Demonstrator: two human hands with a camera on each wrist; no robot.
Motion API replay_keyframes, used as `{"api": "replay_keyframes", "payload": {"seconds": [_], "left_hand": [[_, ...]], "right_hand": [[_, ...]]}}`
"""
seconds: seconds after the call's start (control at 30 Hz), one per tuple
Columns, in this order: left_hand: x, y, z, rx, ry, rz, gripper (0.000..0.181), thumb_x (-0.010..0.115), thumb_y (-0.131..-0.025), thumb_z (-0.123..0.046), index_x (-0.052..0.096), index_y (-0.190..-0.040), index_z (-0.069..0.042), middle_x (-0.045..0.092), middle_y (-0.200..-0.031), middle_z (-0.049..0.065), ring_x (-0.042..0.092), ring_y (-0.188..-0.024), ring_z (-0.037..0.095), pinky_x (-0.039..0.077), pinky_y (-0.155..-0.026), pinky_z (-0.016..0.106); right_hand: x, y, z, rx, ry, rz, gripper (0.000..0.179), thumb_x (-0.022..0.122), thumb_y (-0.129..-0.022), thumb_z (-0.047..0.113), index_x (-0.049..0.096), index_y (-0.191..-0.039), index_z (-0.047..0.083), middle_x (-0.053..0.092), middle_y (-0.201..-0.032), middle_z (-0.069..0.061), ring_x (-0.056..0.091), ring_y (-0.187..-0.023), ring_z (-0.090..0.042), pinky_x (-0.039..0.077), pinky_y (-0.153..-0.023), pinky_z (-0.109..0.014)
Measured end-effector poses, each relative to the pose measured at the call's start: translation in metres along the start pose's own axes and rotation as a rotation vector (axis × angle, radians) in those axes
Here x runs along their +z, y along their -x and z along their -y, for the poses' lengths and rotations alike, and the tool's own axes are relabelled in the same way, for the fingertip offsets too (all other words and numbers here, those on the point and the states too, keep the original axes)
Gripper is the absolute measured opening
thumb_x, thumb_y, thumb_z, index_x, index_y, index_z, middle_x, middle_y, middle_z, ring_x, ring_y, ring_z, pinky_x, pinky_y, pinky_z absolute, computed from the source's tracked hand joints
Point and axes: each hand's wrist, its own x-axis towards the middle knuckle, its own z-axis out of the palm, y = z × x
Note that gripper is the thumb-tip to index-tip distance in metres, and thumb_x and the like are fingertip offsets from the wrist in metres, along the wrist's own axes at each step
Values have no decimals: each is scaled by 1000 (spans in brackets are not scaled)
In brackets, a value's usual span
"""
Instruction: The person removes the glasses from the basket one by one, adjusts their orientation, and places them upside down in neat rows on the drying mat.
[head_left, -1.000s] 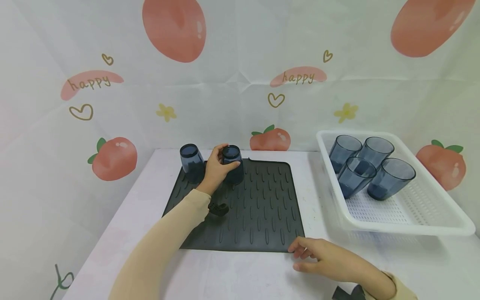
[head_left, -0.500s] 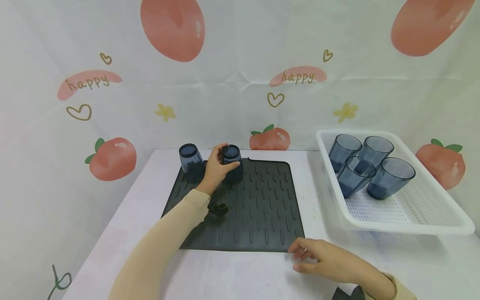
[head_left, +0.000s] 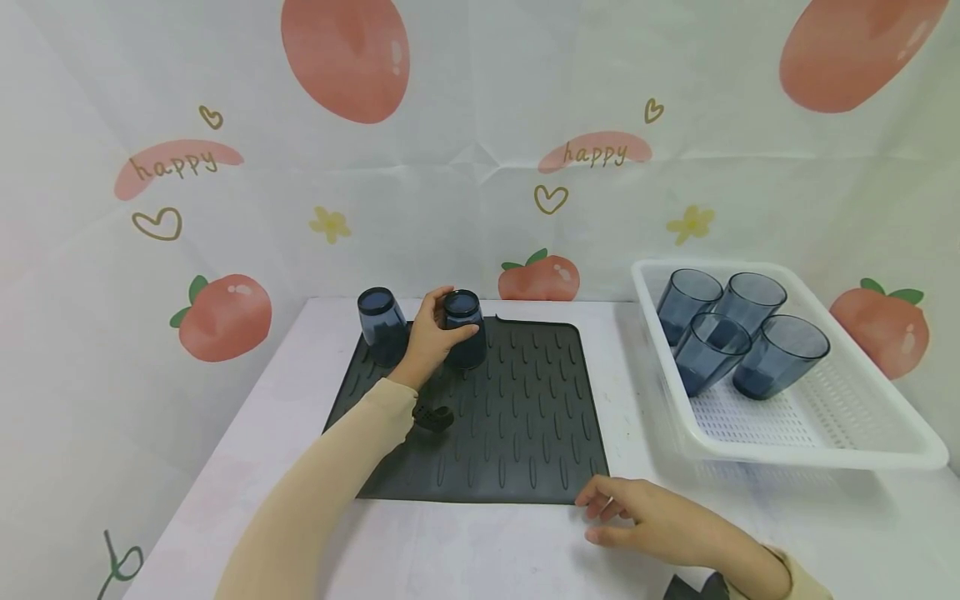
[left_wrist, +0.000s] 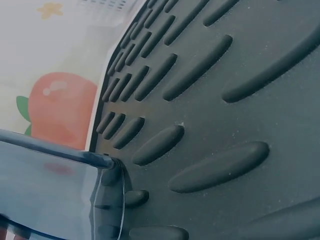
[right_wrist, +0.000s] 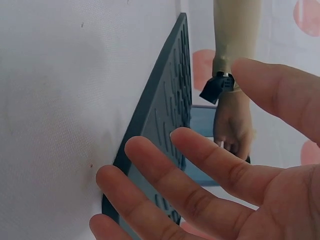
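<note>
Toward the back of the black ribbed mat (head_left: 525, 417), my left hand (head_left: 427, 343) grips a blue-tinted drinking glass (head_left: 468, 346). That glass stands upside down, base up. In the left wrist view its clear wall and rim (left_wrist: 50, 185) meet the mat. A second upturned glass (head_left: 384, 329) stands left of my left hand at the mat's back left corner. By the front right corner of the mat, my right hand (head_left: 645, 517) lies with loosely bent fingers and holds nothing. The right wrist view has its fingers (right_wrist: 200, 200) spread, close to the mat's edge.
A white perforated plastic basket (head_left: 825, 457) stands on the table's right side. Several blue glasses (head_left: 708, 354) lean inside it, mouths up. Behind the white table (head_left: 487, 550) hangs a printed backdrop (head_left: 450, 200).
</note>
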Motion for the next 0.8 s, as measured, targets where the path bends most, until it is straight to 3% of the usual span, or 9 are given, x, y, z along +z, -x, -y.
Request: {"api": "replay_keyframes", "payload": {"seconds": [0.27,0.47,0.8], "left_hand": [[-2,-4,12,19,-55,16,82,75,-84,-8,28,-151,-12,41,-145,15,40,-137,27,29,-116,39],[-4,-3,8,16,-99,16,83,76,-84,-12,28,-152,-17,38,-149,12,35,-141,26,28,-117,39],[-10,-6,4,38,-119,40,82,74,-86,-15,27,-153,-15,34,-153,12,30,-143,25,23,-119,41]], "right_hand": [[0,0,-1,1,-7,5,31,66,-91,37,60,-112,15,64,-106,8,60,-95,-3,53,-80,-29],[0,0,-1,-5,-7,0,31,65,-92,38,60,-112,15,64,-106,8,60,-95,-2,53,-80,-29],[-2,-1,1,-34,21,-27,33,63,-92,41,60,-112,15,65,-105,9,58,-94,1,53,-81,-29]]}}
